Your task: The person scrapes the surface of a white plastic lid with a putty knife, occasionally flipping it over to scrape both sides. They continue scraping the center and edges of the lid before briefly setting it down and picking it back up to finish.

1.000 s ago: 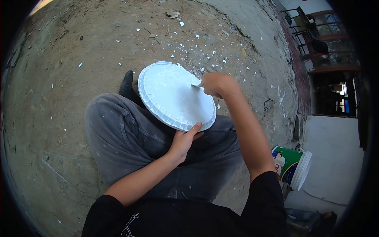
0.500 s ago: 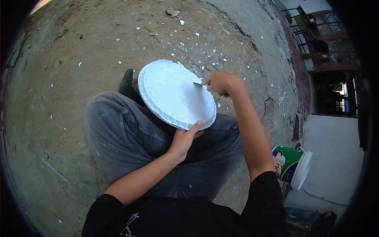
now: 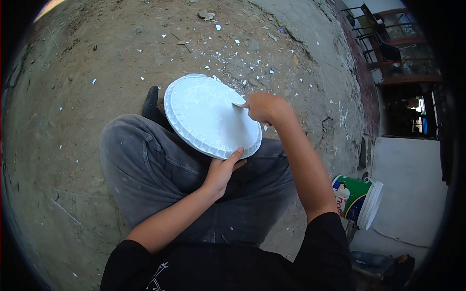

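A round white bucket lid with a ribbed rim rests tilted over my lap, its surface patchy with white residue. My left hand grips its near edge, thumb on top and the fingers partly hidden underneath. Above the lid's right side, my right hand is closed around a small scraper. Only the scraper's thin blade shows, its edge at the lid's face; the handle is hidden in my fist.
White flakes are scattered over the dirt ground beyond the lid. A green and white paint bucket lies to the right by a pale wall. Chairs stand farther off at upper right. Another person shows at lower right.
The whole view has shifted slightly, so most things sit a little farther left. The scraper's blade has turned somewhat at nearly the same spot on the lid. Both grips stay the same.
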Demonstrator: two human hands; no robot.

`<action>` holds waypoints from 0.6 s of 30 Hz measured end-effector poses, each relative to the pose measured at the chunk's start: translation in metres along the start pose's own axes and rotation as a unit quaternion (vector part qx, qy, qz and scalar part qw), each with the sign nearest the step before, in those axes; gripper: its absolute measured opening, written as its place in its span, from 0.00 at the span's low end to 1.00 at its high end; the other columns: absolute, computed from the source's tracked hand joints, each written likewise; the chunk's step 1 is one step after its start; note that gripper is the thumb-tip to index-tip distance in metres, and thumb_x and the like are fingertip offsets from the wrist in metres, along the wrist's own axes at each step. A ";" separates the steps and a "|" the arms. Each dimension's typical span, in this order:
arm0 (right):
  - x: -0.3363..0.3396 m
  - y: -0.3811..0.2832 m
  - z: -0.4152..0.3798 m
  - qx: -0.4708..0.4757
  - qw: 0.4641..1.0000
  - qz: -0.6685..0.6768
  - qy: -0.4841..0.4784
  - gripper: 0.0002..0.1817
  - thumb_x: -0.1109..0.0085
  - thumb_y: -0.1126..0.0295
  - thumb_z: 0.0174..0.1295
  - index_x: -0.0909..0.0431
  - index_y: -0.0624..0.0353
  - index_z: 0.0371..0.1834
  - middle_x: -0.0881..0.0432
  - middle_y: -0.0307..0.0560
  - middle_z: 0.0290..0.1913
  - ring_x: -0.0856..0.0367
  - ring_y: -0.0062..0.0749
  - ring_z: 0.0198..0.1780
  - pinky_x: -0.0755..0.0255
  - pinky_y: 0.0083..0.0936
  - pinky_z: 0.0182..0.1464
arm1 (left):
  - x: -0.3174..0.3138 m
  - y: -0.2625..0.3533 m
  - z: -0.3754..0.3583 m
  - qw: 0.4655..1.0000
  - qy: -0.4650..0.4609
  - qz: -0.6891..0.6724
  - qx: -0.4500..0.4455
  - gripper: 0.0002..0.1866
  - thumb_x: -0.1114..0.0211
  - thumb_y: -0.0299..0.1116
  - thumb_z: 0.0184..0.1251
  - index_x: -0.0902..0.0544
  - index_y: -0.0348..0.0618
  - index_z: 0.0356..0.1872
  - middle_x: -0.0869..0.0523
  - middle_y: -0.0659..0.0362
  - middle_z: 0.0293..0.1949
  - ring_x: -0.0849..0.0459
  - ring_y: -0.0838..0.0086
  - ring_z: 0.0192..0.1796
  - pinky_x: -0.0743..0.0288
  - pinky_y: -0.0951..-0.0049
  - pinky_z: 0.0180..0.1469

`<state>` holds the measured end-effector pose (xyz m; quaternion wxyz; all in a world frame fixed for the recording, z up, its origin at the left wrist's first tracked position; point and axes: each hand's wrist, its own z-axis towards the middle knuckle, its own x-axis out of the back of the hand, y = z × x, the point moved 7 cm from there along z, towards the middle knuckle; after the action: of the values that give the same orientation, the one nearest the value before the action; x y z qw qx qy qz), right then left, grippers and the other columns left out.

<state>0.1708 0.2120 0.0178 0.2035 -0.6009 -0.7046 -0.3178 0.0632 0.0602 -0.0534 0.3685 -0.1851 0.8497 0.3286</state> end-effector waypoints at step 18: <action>-0.015 0.017 0.038 -0.047 0.992 0.112 0.034 0.17 0.45 0.75 0.56 0.15 0.64 0.49 0.15 0.61 0.51 0.15 0.53 0.54 0.21 0.42 0.55 | 0.000 0.000 0.001 1.000 -0.002 0.010 -0.006 0.25 0.38 0.34 0.75 0.34 0.39 0.68 0.25 0.54 0.63 0.25 0.66 0.65 0.28 0.55 0.68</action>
<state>0.1943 0.2288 -0.0161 0.2331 -0.6737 -0.6098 -0.3464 0.0634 0.0611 -0.0537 0.3661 -0.1785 0.8486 0.3375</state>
